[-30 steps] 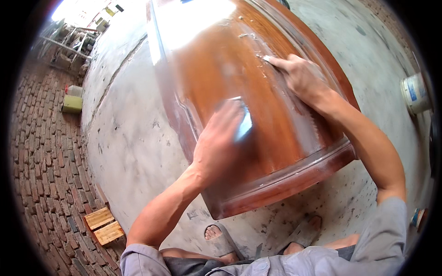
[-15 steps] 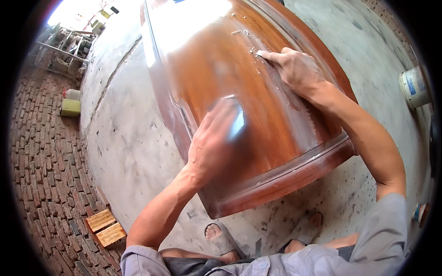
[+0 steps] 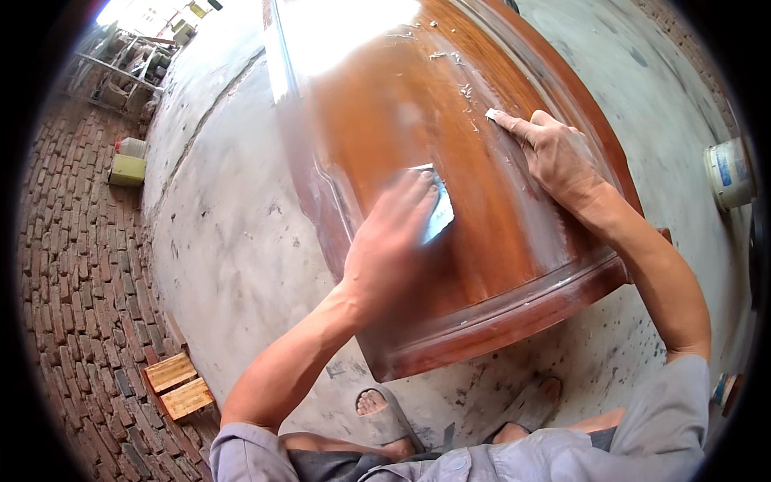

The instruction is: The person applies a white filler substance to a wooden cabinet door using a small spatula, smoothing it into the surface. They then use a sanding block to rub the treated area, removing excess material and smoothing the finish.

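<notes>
A glossy reddish-brown wooden panel (image 3: 474, 257) with moulded edges lies before me. My left hand (image 3: 384, 237) is blurred and lies over its left part, fingers together on a pale blue sheet that looks like sandpaper (image 3: 439, 215); the sheet's edge sticks out past the fingers. Over the right part, my right hand (image 3: 566, 161) is closed with the index finger stretched forward, pressing a small white folded piece (image 3: 491, 115) to the surface. Curled whitish shavings (image 3: 466, 91) lie just beyond that fingertip. A dull greyish film (image 3: 526, 213) runs along the panel's right side.
Stained concrete floor (image 3: 233, 225) surrounds the panel, with brick paving (image 3: 76, 281) to the left. A wooden block with two pale slats (image 3: 181, 386) and a yellow-green box (image 3: 127, 170) stand there. At right is a white bucket (image 3: 729, 173). My sandalled feet (image 3: 385, 414) are below the near edge.
My right hand has slid toward me and to the right along the panel, with the white piece under its finger. The left hand has shifted slightly right; more of the blue sheet shows.
</notes>
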`<state>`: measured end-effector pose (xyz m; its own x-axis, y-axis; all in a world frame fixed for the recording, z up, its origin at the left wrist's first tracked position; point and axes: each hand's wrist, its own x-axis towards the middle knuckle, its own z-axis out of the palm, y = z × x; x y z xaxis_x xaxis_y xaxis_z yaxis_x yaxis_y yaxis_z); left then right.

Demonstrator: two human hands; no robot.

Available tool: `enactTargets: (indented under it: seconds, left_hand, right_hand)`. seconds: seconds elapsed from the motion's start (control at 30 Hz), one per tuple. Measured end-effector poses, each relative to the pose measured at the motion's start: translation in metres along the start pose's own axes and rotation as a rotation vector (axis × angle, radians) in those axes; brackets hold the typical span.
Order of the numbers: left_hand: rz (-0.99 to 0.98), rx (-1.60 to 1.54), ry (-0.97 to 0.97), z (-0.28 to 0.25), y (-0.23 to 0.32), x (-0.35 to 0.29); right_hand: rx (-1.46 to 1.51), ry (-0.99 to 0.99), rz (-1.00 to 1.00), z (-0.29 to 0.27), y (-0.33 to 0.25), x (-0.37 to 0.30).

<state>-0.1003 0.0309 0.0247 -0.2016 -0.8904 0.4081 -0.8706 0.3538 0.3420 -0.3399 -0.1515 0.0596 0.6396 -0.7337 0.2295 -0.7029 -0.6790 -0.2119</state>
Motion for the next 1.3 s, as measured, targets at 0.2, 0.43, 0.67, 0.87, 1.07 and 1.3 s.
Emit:
enactTargets:
  seconds: [0.2,0.43,0.67,0.87,1.07,1.3]
  left_hand:
    - [-0.002,0.004,0.002,-0.003,0.0,0.003]
    - [0.007,-0.046,0.0,0.007,-0.002,0.002]
    - [0.02,0.035,-0.01,0.0,0.013,0.012]
    - [0.001,0.034,-0.006,-0.007,0.03,0.013]
    - [0.031,0.043,-0.004,-0.013,0.034,0.019]
    - [-0.034,0.02,0.005,0.0,0.023,0.012]
  right_hand:
    - [0.049,0.068,-0.088,0.034,-0.005,0.076]
    - [-0.192,0.365,-0.039,0.065,0.014,0.113]
    - [-0.002,0.046,0.013,0.043,-0.015,0.086]
    - [-0.034,-0.241,0.129,0.026,-0.025,0.118]
    - [-0.034,-0.117,-0.054,-0.003,-0.001,-0.017]
    - [0.009,-0.04,-0.069,0.009,0.005,0.004]
